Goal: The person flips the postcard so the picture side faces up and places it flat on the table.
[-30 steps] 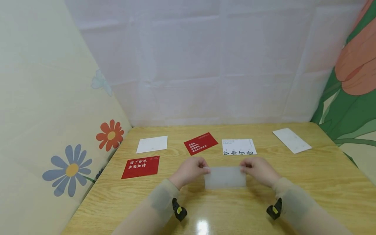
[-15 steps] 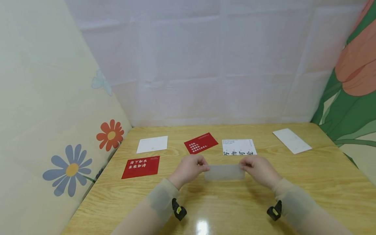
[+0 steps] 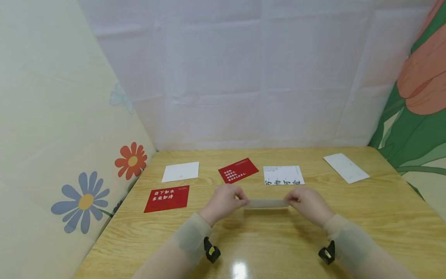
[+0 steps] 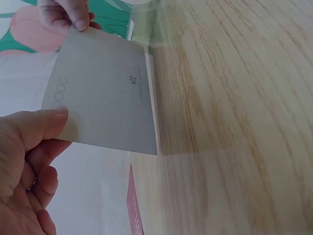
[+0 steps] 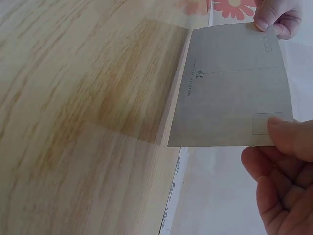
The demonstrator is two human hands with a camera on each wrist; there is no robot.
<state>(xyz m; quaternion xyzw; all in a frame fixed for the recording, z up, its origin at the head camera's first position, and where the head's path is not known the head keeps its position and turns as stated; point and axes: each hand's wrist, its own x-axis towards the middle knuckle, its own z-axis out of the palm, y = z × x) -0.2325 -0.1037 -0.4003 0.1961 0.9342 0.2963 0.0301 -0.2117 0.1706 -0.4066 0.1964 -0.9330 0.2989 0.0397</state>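
A white postcard (image 3: 266, 204) with small printed lines and circles on its back is held level between both hands, close over the wooden table. At its left end, the left hand (image 3: 226, 200) pinches a corner between thumb and bent fingers. The right hand (image 3: 306, 200) pinches the opposite corner the same way. In the left wrist view the left thumb (image 4: 46, 122) lies on the printed face of the card, whose lower long edge (image 4: 152, 107) is right at the tabletop. From the right wrist, the right thumb (image 5: 293, 137) covers part of a printed square.
Behind the hands lie two red cards (image 3: 238, 170) (image 3: 167, 198) with white writing, a white card with black writing (image 3: 283, 174), and blank-looking white cards (image 3: 180, 171) (image 3: 346, 167) at left and right. A pale cloth wall (image 3: 216, 77) backs the wooden table (image 3: 271, 252).
The postcard tips from facing the head camera toward edge-on, so its visible face narrows to a thin strip. Both hands keep their pinch and barely shift; the other cards stay put.
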